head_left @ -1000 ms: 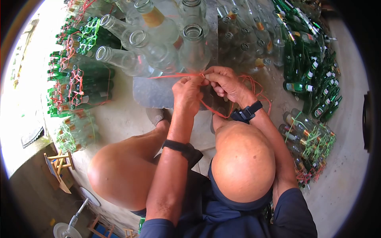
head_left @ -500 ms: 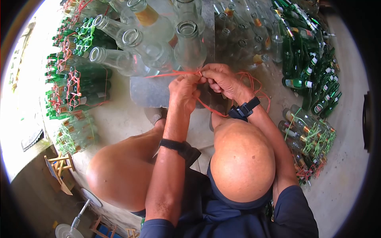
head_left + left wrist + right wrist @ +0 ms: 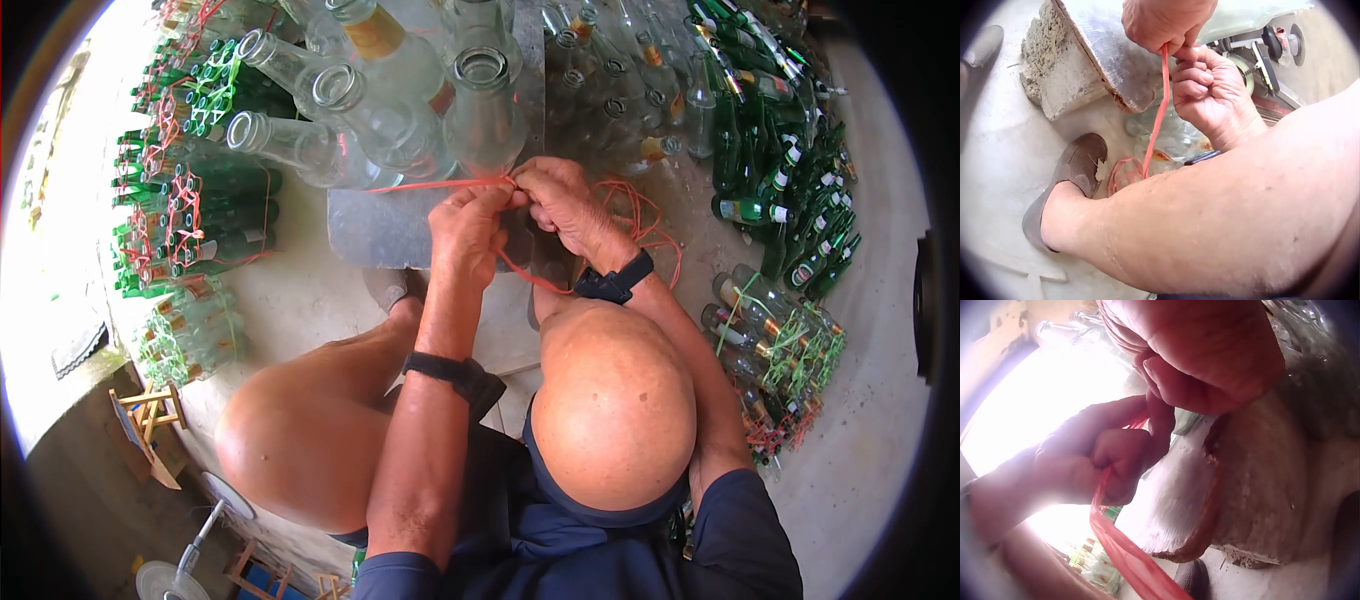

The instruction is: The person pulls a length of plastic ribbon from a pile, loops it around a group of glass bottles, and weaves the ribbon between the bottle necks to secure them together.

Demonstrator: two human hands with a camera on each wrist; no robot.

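Observation:
Both hands meet at the front of a group of clear glass bottles (image 3: 485,120), where a red plastic string (image 3: 430,185) runs along their bases. My left hand (image 3: 466,228) pinches the string, and a length of it hangs below the fist in the left wrist view (image 3: 1159,119). Against its fingertips, my right hand (image 3: 568,208) pinches the string between thumb and forefinger. Its other fingers are curled in the left wrist view. The spot where the string crosses is mostly covered by the fingertips. The bottles stand close together on a grey slab (image 3: 385,230).
Loose string (image 3: 640,215) lies coiled on the floor to the right. Tied bundles of green bottles (image 3: 225,215) stand at left. More clear bottles (image 3: 615,80) and a pile of green bottles (image 3: 740,150) fill the right side, with another tied bundle (image 3: 780,330) nearer.
Both hands stay together at the string, their fingertips shifting only slightly. The whole head view has moved a little, so the bottles sit slightly farther left in it.

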